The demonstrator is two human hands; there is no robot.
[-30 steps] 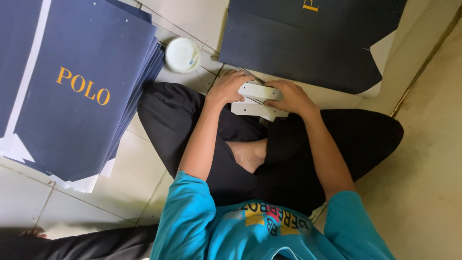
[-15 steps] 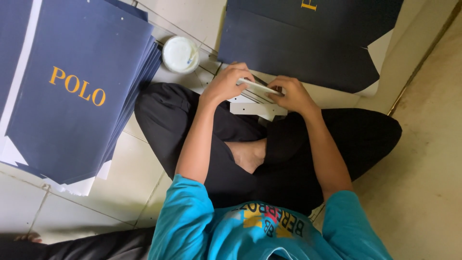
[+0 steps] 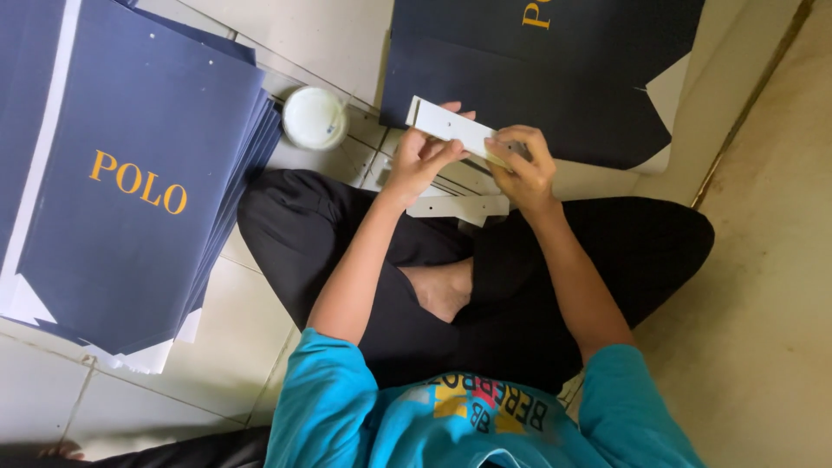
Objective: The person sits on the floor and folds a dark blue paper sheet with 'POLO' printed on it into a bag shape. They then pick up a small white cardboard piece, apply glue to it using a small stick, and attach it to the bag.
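Both hands pinch white card strip (image 3: 455, 130) above lap: left hand (image 3: 422, 160) grips near its middle, right hand (image 3: 520, 165) its right end (probably thumb on top). Long axis runs left-right, slightly tilted.

Small hand-assembly workshop for paper bags, floor-level, likely home-run. Evidence: tall stack of flat navy bag blanks (image 3: 130, 182) with gold lettering, laid on tiled floor (image 3: 260, 321); second dark blank (image 3: 555, 78) spread open ahead; loose white card strips (image 3: 459, 208) beside crossed legs; round white lidded tub (image 3: 315, 118) near stack. No desk or machinery in sight; person works seated cross-legged on floor. Bare concrete strip (image 3: 763, 260) at right.
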